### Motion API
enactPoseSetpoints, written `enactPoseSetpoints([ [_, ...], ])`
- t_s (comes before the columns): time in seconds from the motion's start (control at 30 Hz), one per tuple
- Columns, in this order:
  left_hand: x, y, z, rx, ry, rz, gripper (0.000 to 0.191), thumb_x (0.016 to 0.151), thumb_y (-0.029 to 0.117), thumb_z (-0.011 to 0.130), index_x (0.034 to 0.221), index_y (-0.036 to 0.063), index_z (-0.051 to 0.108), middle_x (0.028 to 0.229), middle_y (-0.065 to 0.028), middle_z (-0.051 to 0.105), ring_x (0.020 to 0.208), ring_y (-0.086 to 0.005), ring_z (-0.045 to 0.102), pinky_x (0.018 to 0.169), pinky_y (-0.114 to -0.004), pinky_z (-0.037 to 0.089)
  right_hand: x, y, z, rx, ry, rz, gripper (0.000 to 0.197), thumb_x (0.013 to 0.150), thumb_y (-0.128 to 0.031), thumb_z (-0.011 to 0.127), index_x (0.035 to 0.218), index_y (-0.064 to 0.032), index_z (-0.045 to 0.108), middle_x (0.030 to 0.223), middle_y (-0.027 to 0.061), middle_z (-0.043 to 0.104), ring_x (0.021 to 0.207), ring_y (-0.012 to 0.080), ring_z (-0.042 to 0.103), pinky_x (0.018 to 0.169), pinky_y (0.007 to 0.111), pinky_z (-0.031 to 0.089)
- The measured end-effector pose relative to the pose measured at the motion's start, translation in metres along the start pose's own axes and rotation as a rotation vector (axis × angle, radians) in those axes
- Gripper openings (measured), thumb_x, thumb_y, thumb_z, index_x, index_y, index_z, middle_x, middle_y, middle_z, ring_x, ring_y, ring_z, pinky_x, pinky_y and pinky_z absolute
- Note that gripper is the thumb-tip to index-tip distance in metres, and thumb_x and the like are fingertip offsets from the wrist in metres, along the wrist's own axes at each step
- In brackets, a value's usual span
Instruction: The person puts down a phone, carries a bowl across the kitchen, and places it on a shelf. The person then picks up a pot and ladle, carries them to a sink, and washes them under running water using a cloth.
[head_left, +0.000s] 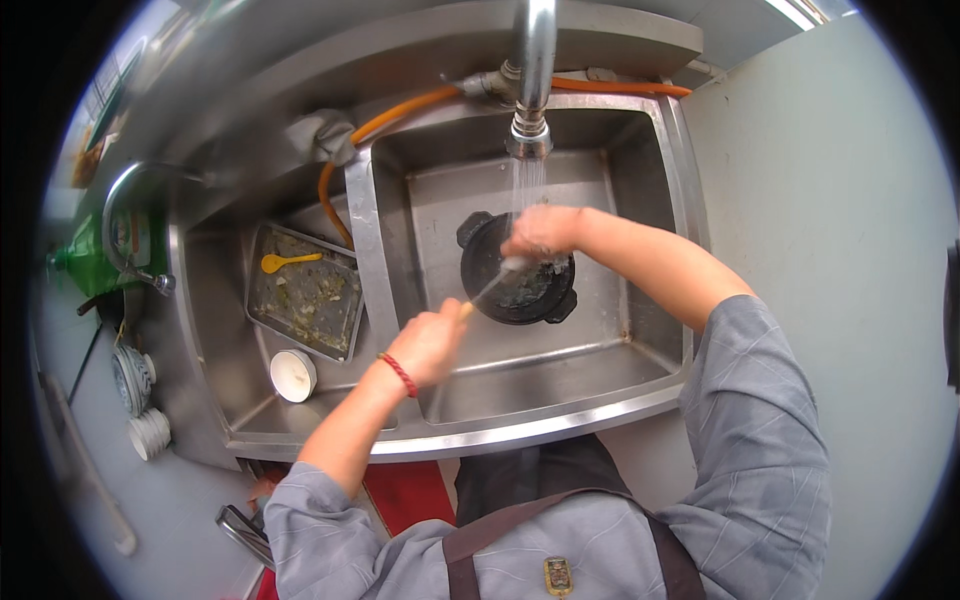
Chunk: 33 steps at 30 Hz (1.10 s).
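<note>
Below the faucet, a round black pot with two side handles rests in the right sink basin, with water and bits of residue in it. My left hand, with a red cord bracelet at the wrist, grips the light handle of a thin utensil that slants over the pot; its kind is blurred. My right hand is under the running water above the pot, fingers curled close to the utensil's pale far end. Whether it grips that end is unclear.
In the left basin lie a metal tray with food scraps, a yellow spoon on it and a white bowl. An orange hose runs behind the basins. Stacked bowls and a green plastic bottle stand at left.
</note>
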<state>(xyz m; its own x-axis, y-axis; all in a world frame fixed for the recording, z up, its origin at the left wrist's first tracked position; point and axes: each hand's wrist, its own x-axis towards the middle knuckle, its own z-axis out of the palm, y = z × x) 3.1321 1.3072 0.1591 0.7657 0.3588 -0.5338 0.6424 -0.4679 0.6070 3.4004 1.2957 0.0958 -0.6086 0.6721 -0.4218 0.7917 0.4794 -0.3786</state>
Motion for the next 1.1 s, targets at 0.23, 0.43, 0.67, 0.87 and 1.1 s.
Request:
enactPoseSetpoints([
  [0.23, -0.013, -0.019, -0.035, -0.327, -0.176, 0.046, 0.019, 0.095, 0.021, 0.048, 0.093, 0.0023, 0.043, 0.06, -0.013, 0.049, 0.052, -0.0251, 0.049, 0.051, -0.037, 0.041, -0.03, 0.004, -0.011, 0.391, 0.396, -0.004, 0.026, 0.066, 0.0, 0.069, 0.091, -0.0054, 0.063, 0.079, 0.0146, 0.065, 0.071, 0.0289, 0.064, 0.067, 0.036, 0.05],
  [0.43, -0.01, -0.005, 0.013, -1.207, -0.29, -0.326, 0.011, 0.097, 0.026, 0.044, 0.101, 0.0154, 0.041, 0.057, 0.0053, 0.031, 0.04, -0.0039, 0.028, 0.033, -0.021, 0.025, 0.007, -0.012, 0.043, 1.736, 1.608, 0.482, 0.022, 0.075, -0.002, 0.073, 0.095, 0.0005, 0.064, 0.087, 0.0073, 0.067, 0.076, 0.0154, 0.063, 0.068, 0.029, 0.052],
  [0.67, 0.015, 0.013, 0.077, -1.498, -0.293, -0.326, 0.015, 0.099, 0.026, 0.041, 0.09, 0.0151, 0.035, 0.055, 0.0021, 0.03, 0.038, -0.0061, 0.025, 0.032, -0.021, 0.023, 0.053, -0.068, 0.063, 2.529, 1.47, 0.708, 0.025, 0.082, -0.021, 0.07, 0.088, 0.0015, 0.062, 0.074, 0.0131, 0.065, 0.06, 0.0188, 0.063, 0.048, 0.028, 0.05],
  [0.87, 0.02, 0.037, 0.085, -1.695, -0.308, -0.292, 0.015, 0.099, 0.026, 0.042, 0.09, 0.0162, 0.036, 0.055, 0.0017, 0.03, 0.038, -0.005, 0.024, 0.033, -0.02, 0.022, 0.033, -0.025, 0.078, 1.034, 1.573, 1.096, 0.035, 0.079, -0.03, 0.068, 0.082, 0.0042, 0.061, 0.07, 0.0134, 0.064, 0.066, 0.0244, 0.063, 0.061, 0.036, 0.049],
  [1.1, 0.03, 0.021, 0.081, -1.795, -0.378, -0.149, 0.017, 0.098, 0.028, 0.043, 0.09, 0.0153, 0.038, 0.053, 0.0026, 0.031, 0.037, -0.0051, 0.024, 0.033, -0.02, 0.021, 0.035, -0.059, 0.065, 2.072, 1.328, 0.657, 0.035, 0.08, -0.029, 0.071, 0.096, -0.0003, 0.061, 0.081, 0.0075, 0.063, 0.068, 0.0159, 0.061, 0.062, 0.03, 0.05],
])
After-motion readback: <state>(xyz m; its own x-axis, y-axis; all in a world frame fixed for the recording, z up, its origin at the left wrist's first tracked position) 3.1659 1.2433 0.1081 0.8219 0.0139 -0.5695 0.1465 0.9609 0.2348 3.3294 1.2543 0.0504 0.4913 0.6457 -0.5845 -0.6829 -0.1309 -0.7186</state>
